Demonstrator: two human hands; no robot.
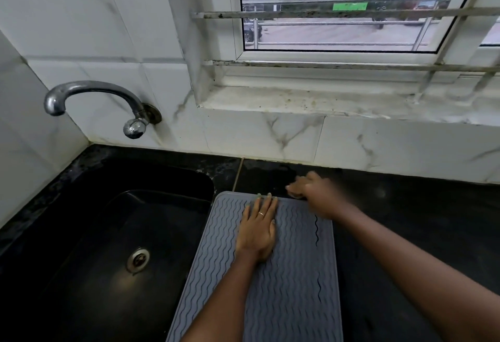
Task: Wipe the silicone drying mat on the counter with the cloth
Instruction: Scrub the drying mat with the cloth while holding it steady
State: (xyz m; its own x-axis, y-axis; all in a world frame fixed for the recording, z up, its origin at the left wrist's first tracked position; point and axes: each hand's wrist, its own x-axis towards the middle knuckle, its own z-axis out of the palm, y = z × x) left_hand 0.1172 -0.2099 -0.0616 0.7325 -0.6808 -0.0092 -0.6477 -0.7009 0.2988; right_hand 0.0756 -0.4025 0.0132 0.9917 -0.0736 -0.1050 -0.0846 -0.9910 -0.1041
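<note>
I see my left hand point(258, 229) pressed flat, fingers spread, on the grey ribbed silicone mat point(292, 274), which lies on the black tabletop point(405, 220) just beside the sink point(108, 233). My right hand point(315, 193) is at the mat's far right corner, too blurred to tell what it grips.

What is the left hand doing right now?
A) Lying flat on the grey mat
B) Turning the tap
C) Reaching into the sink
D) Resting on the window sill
A: the left hand lies palm down, fingers spread, on the grey mat.
</note>
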